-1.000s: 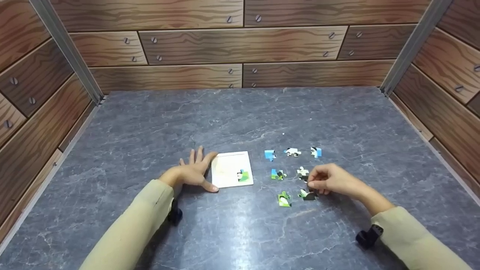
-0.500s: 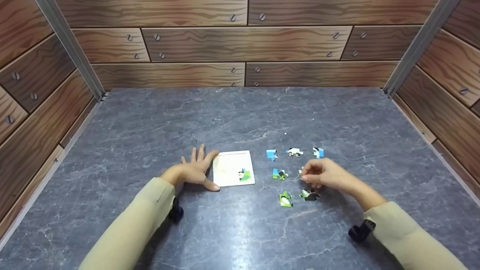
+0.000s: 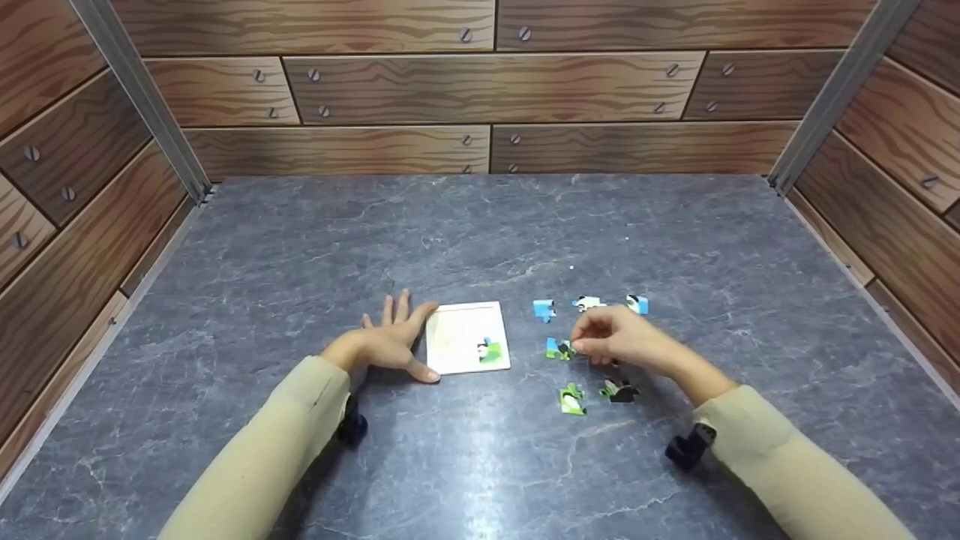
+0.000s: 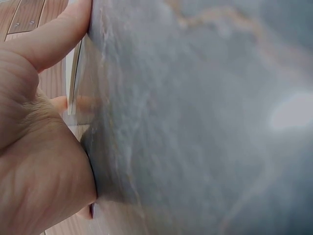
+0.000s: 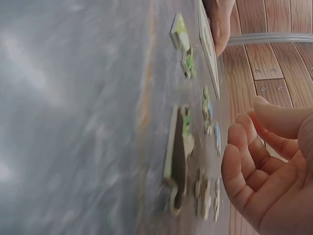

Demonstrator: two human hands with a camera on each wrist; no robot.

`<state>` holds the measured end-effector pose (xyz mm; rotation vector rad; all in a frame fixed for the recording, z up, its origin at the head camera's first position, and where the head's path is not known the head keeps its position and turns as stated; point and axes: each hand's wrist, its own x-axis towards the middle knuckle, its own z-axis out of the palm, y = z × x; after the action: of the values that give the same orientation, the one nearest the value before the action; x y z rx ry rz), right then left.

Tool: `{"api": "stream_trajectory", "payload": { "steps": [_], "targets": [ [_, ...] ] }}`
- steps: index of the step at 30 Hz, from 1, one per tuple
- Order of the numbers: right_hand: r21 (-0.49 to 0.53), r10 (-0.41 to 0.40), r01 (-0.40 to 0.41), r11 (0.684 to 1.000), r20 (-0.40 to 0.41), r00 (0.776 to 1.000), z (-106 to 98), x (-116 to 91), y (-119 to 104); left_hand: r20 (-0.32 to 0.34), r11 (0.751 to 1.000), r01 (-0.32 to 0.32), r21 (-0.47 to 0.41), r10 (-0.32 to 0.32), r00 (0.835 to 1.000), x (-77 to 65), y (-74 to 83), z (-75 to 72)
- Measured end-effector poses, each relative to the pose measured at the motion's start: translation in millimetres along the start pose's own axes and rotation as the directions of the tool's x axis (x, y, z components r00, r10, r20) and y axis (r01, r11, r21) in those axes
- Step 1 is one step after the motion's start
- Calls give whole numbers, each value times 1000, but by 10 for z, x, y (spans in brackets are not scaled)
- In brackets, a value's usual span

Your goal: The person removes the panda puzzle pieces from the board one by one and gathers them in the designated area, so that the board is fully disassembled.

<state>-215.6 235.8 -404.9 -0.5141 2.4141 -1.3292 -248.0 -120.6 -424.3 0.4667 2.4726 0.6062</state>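
Observation:
My left hand [image 3: 386, 346] lies spread on the table, its thumb and index finger against the left edge of a small white puzzle tray [image 3: 457, 315]. A green panda piece [image 3: 489, 351] sits in the tray's lower right corner. Over the loose pieces hovers my right hand [image 3: 619, 337], fingers loosely curled, with nothing visible in them. Its fingertips look nearest to a blue, black and green puzzle piece [image 3: 555, 348]; the right wrist view shows a gap above the pieces. Another middle-row puzzle piece [image 5: 203, 193] is mostly hidden under this hand in the head view.
Behind the right hand lie a blue piece [image 3: 544, 309], a white piece [image 3: 588, 303] and a blue-and-black piece [image 3: 637, 304]. Nearer are a green piece [image 3: 571, 399] and a black-and-green piece [image 3: 619, 391]. Wood-patterned walls [image 3: 480, 88] enclose the grey table [image 3: 360, 232].
My right hand has moved leftward across the loose pieces, from the right end of the lower rows to the blue, black and green piece. The left hand stays at the tray.

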Motion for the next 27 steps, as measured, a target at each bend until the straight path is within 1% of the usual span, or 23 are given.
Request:
{"api": "stream_trajectory", "payload": {
  "steps": [3,8,13,19,27],
  "targets": [
    [-2,-1,1,1000,5,1000,39,72,-34,-1,1000,-1,5,1,1000,3,-5,-7],
    [-15,-29,30,999,14,999,112,180,-116,-5,1000,-3,8,3,1000,3,-7,-23],
    [-6,-52,52,999,50,997,185,274,-203,-2,1000,-6,12,6,1000,3,-5,-31],
    [4,-62,62,998,65,996,287,373,-298,-3,1000,2,7,-2,1000,4,1,-22],
    [-31,-57,60,998,79,995,437,525,-365,-8,1000,0,8,1,1000,-8,-2,-4]
  ]
}}
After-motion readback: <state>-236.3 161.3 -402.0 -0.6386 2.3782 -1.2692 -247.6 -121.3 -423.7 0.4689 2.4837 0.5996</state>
